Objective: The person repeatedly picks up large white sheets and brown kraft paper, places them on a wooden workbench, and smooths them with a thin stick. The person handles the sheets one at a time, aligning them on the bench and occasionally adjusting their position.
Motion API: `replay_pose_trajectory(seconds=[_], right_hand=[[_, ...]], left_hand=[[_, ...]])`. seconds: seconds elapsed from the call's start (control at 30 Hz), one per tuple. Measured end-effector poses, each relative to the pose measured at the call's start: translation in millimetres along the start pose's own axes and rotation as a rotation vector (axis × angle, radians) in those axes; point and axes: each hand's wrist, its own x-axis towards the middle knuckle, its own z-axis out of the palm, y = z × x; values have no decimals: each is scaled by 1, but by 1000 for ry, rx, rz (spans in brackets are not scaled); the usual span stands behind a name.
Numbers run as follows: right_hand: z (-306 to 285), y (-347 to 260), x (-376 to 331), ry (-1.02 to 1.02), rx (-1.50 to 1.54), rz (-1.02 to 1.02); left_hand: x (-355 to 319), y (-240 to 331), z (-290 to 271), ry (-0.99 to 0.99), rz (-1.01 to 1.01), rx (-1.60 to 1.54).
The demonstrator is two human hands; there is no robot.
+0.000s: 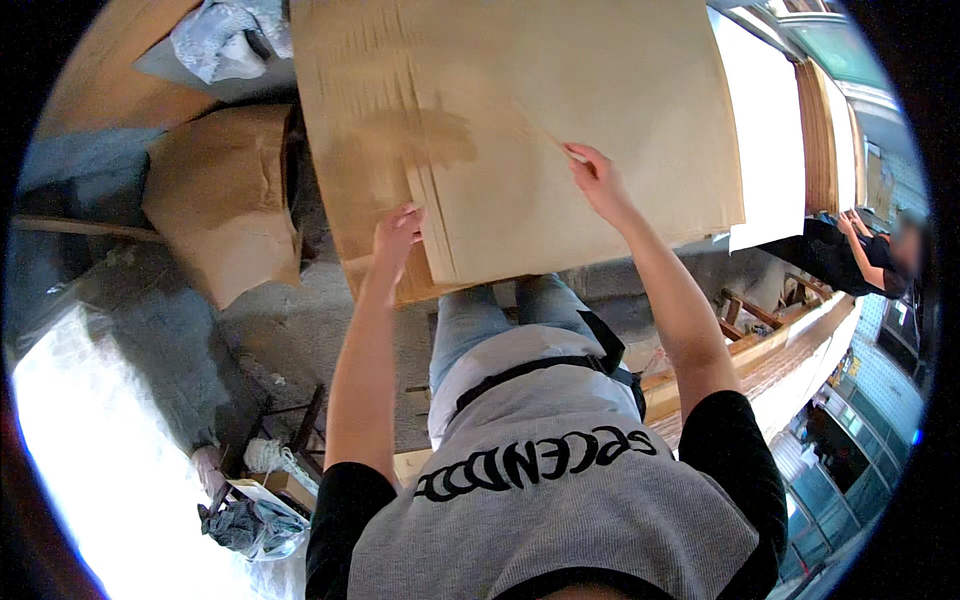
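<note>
A large sheet of brown cardboard [600, 90] lies in front of me, its left edge on a wider brown sheet [350, 180] with creases. My left hand [398, 238] is closed at that left edge, fingertips curled against the cardboard. Over the middle of the sheet, my right hand [598, 182] is closed in a pinch. A thin tan strip [545, 132] runs from its fingertips toward the far left; it is blurred, so its kind is unclear.
Left of the sheets stands a folded brown cardboard piece [225, 195]. Crumpled white plastic [232, 40] lies at the far left. White sheets [765, 130] stand right, where another person [870, 250] works. A wooden beam [760, 350] is nearby, and a rope coil [268, 455] lies lower left.
</note>
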Motion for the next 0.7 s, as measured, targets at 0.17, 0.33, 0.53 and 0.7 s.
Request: replay_pose_trajectory(seconds=[0.17, 0.33, 0.53, 0.7], right_hand=[[-62, 47, -87, 90, 348, 362], [-65, 109, -137, -211, 185, 282], [-48, 110, -124, -702, 207, 80], [-78, 136, -120, -783, 302, 291]], left_hand=[[-70, -2, 13, -403, 6, -376], [-117, -48, 82, -513, 3, -534], [-68, -85, 197, -109, -207, -616], [-59, -53, 245, 344, -209, -555]])
